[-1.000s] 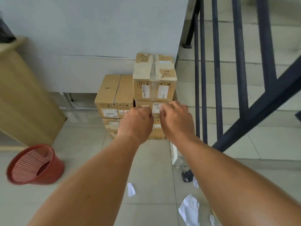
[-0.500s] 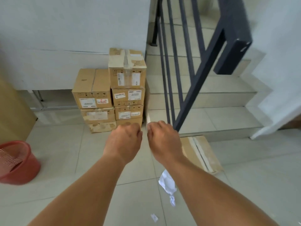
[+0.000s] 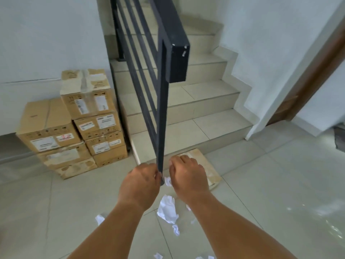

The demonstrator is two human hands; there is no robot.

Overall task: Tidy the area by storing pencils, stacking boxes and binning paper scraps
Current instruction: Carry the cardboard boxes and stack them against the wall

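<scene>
Two stacks of taped cardboard boxes [image 3: 87, 118] stand on the floor against the left wall, the right stack taller. Another cardboard box [image 3: 211, 171] lies on the tiles at the foot of the stairs, partly hidden behind my right hand. Crumpled white paper scraps [image 3: 168, 210] lie scattered on the floor under my forearms, and a small scrap [image 3: 167, 181] shows between my hands. My left hand [image 3: 140, 182] and my right hand [image 3: 188, 176] are held out side by side, fingers curled under, holding nothing. No pencils are in view.
A black metal stair railing [image 3: 160, 128] comes down right between my hands, its post ending at the floor. Tiled stairs [image 3: 196, 113] rise behind it. A brown door frame [image 3: 308, 81] stands at the right, with glossy floor tiles in front of it.
My hands have drawn back from the box stack. The view has swung right, so the boxes now sit at the left and the red basket has left the frame.
</scene>
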